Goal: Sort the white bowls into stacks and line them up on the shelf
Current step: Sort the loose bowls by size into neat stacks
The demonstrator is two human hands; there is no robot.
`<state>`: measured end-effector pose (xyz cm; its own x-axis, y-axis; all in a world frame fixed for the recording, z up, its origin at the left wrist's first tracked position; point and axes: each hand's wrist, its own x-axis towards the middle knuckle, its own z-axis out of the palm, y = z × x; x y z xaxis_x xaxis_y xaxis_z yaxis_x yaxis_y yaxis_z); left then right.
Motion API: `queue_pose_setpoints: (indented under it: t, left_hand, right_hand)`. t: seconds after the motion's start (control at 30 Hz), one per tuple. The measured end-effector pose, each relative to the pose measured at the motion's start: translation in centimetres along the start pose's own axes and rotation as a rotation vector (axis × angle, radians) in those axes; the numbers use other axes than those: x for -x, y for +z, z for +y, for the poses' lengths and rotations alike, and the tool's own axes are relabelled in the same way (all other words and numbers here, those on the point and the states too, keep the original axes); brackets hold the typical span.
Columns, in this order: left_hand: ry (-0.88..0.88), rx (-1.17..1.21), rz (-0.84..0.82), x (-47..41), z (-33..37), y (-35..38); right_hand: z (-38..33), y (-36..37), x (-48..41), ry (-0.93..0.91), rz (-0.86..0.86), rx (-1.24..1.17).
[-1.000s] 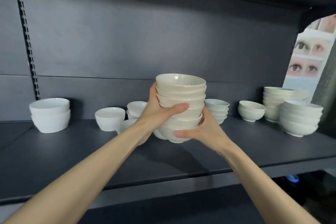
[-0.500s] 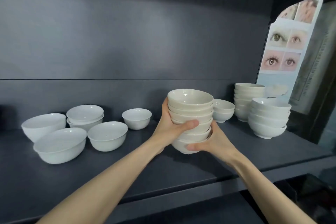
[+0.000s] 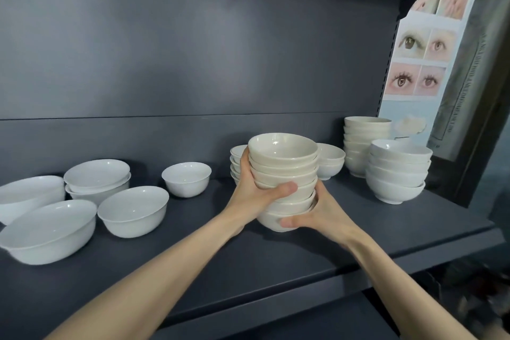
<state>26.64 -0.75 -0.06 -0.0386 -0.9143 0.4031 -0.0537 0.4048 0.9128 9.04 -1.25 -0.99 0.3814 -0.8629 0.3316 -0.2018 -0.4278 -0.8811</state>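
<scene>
A stack of several cream bowls (image 3: 284, 163) is held above the dark shelf (image 3: 193, 251) in the middle of the head view. My left hand (image 3: 256, 190) grips its left side with the thumb across the front. My right hand (image 3: 317, 212) cups the bottom bowl from the right. Behind the held stack stand a small stack (image 3: 237, 160) and a bowl pair (image 3: 329, 160). At the right are a tall cream stack (image 3: 364, 143) and a white stack (image 3: 397, 171).
On the left lie wide white bowls (image 3: 49, 229), (image 3: 133, 210), (image 3: 27, 196), a pair of nested bowls (image 3: 96, 179) and a small bowl (image 3: 187, 178). A poster with eye pictures (image 3: 419, 63) hangs past the shelf's right post. The shelf's front edge runs below my forearms.
The view has swung right and the stack has travelled right along the shelf with both hands. It now sits a little lower, closer to the right-hand stacks.
</scene>
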Motion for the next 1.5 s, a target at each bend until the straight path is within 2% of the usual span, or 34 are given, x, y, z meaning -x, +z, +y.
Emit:
queue_pose_setpoints:
  t: [0.33,0.47,0.6,0.97,1.1,1.3,1.5]
  left_hand:
    - [-0.031,-0.009,0.086,0.3,0.2,-0.7]
    - [0.139,-0.195,0.162,0.4,1.9,-1.6]
    - [0.240,-0.391,0.083,-0.6,3.7,-1.9]
    - [0.330,-0.454,0.105,-0.9,3.4,-1.1]
    - [0.287,-0.544,0.061,-0.7,4.1,-1.4]
    - [0.260,-0.759,-0.026,0.1,5.5,-1.9]
    - [0.360,-0.866,0.012,1.8,6.9,-3.4]
  right_hand:
    - [1.3,0.8,-0.4,0.072,0.020,-0.033]
    - [1.7,0.8,-0.5,0.078,-0.006,-0.029]
    - [1.8,0.8,-0.5,0.067,-0.004,-0.034]
    - [1.7,0.8,-0.8,0.114,-0.081,0.006]
    - [1.2,0.8,-0.7,0.110,-0.090,0.035]
    - [-0.6,0.9,0.4,0.073,-0.008,0.140]
    - [-2.9,0.4,3.1,0.131,0.089,0.352]
